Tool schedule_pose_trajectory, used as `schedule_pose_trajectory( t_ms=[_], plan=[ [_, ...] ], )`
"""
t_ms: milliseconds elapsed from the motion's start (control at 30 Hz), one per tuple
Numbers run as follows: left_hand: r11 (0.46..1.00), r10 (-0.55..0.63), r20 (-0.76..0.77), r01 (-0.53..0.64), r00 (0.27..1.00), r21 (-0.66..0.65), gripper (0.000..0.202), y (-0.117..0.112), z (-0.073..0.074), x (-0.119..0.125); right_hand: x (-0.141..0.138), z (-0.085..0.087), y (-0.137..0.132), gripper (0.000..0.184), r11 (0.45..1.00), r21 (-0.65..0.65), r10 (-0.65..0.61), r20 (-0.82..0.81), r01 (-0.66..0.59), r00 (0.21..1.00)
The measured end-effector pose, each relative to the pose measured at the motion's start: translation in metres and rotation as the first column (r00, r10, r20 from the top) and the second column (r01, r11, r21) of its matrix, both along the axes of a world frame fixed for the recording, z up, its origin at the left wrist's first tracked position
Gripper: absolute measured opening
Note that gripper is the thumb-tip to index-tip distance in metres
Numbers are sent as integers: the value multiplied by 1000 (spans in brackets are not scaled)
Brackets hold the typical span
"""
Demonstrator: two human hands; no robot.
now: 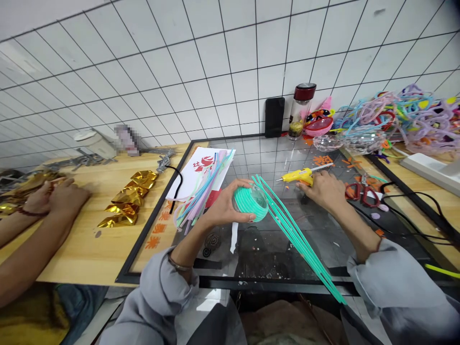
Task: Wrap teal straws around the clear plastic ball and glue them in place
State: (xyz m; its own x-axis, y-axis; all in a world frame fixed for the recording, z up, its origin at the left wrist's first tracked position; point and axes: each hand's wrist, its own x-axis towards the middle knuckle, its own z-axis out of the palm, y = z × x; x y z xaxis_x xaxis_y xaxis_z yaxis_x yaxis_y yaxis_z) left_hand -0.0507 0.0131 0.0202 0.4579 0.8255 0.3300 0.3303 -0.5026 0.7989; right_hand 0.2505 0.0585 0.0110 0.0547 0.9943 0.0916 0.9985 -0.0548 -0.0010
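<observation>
My left hand (223, 207) is closed around a clear ball wrapped in turquoise tubing (250, 203), held just above the glass-topped work surface (266, 158). Several long turquoise tubes (298, 237) trail from the ball toward my lap. My right hand (323, 188) rests on the glass with its fingers curled at the handle of a yellow glue gun (299, 176), whose nozzle points left. Whether it grips the gun I cannot tell.
Pastel tubes (204, 189) lie on a red-and-white sheet at left. Red scissors (361, 191) and black cables (413, 215) sit at right. A phone (274, 116), a jar (300, 110) and a tubing heap (406, 117) line the wall. Another person's hands (53, 194) work gold foil (129, 196).
</observation>
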Motion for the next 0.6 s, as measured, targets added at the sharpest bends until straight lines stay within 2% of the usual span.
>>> schedule_pose_trajectory(
  t_ms=[133, 233, 333, 433, 533, 600],
  plan=[
    [1000, -1, -3, 1, 1000, -10, 67, 0, 0, 0, -2, -1, 7, 51, 999, -21, -36, -60, 35, 998],
    [1000, -10, 1, 10, 1000, 6, 67, 0, 0, 1, -1, 0, 11, 43, 994, -35, -104, -176, 100, 979],
    [1000, -7, 4, 7, 1000, 7, 67, 1, 0, 0, 2, 5, 11, 39, 987, 42, -131, -321, 152, 938],
    [1000, -11, 18, 11, 1000, -4, 69, 2, -3, 0, 1, 12, 5, 31, 960, 241, -12, -468, 141, 884],
    [1000, -13, 41, 13, 999, -14, 70, 4, -5, -1, -4, 16, -5, 25, 881, 466, 212, -541, 80, 814],
    [1000, -1, 42, 2, 999, -23, 69, 4, -5, -2, -9, 17, -12, 25, 835, 550, 337, -542, 21, 770]
  ],
)
